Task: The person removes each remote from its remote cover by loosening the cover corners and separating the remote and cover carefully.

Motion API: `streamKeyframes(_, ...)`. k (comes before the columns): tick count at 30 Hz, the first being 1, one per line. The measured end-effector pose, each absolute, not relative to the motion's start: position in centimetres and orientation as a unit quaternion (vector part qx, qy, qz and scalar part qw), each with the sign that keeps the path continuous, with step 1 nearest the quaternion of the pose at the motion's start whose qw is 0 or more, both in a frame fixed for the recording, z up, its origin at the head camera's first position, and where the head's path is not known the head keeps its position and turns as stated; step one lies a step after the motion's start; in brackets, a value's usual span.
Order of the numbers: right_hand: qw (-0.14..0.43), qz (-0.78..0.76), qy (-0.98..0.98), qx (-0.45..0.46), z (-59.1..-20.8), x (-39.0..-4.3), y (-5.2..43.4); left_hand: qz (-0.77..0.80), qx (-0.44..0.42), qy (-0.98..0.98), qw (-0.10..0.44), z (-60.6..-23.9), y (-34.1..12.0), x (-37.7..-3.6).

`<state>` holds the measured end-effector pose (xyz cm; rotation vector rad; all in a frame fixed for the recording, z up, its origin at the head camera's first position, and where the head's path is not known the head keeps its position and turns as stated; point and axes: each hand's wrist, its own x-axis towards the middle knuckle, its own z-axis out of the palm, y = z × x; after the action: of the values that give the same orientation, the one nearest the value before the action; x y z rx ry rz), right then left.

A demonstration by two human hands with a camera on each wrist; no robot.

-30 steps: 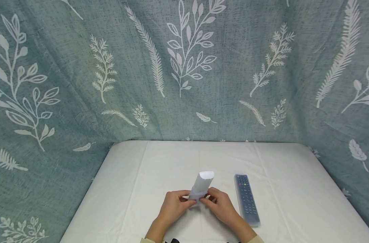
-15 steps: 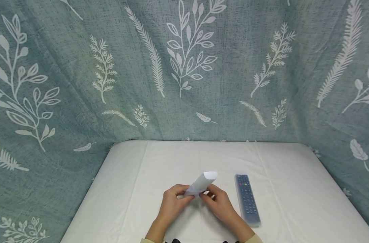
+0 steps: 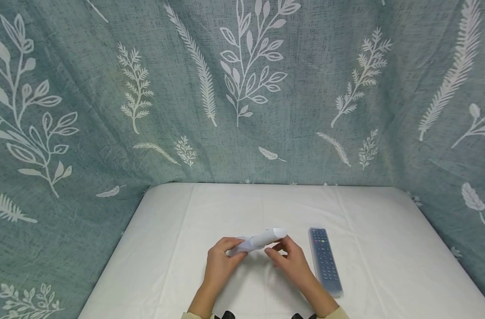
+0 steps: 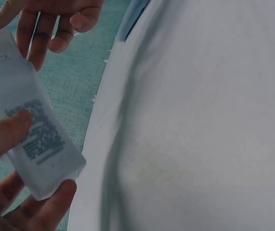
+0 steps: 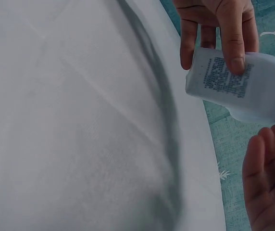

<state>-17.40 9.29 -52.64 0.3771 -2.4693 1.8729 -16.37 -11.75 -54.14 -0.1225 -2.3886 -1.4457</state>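
Observation:
A white, slim remote-like device (image 3: 262,240) with a printed label is tilted above the table, its left part in a translucent sleeve (image 3: 242,245). My left hand (image 3: 220,263) grips the sleeved end. In the left wrist view, the left thumb (image 4: 12,130) lies across the label (image 4: 39,132), with fingers curled under the end. My right hand (image 3: 294,261) is at the bare end; its index finger overlaps that end in the head view. In the right wrist view, fairly straight right fingers (image 5: 262,159) stand beside the device (image 5: 260,89).
A dark blue-grey remote control (image 3: 325,261) in a clear cover lies to the right of my right hand. White cloth covers the table (image 3: 210,212). A green leaf-patterned curtain (image 3: 298,155) hangs behind and at both sides.
The device has swung from near upright to nearly level, its bare end tipping right. My left hand has moved slightly left and up, and the right hand's fingers have loosened from the sleeved part.

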Motion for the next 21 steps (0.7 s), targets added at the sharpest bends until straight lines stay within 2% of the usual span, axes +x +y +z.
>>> streamKeyframes(13, -0.001, 0.674, -0.727, 0.133, -51.6, -17.5, 9.7, -0.455, -0.024, -0.850, 0.263, -53.4, -11.7, -16.3)
streamKeyframes(21, -0.025, 0.687, -0.721, 0.087, -51.1, -17.2, 9.5, -0.394, -0.034, -0.853, 0.341, -53.5, -11.5, -16.3)
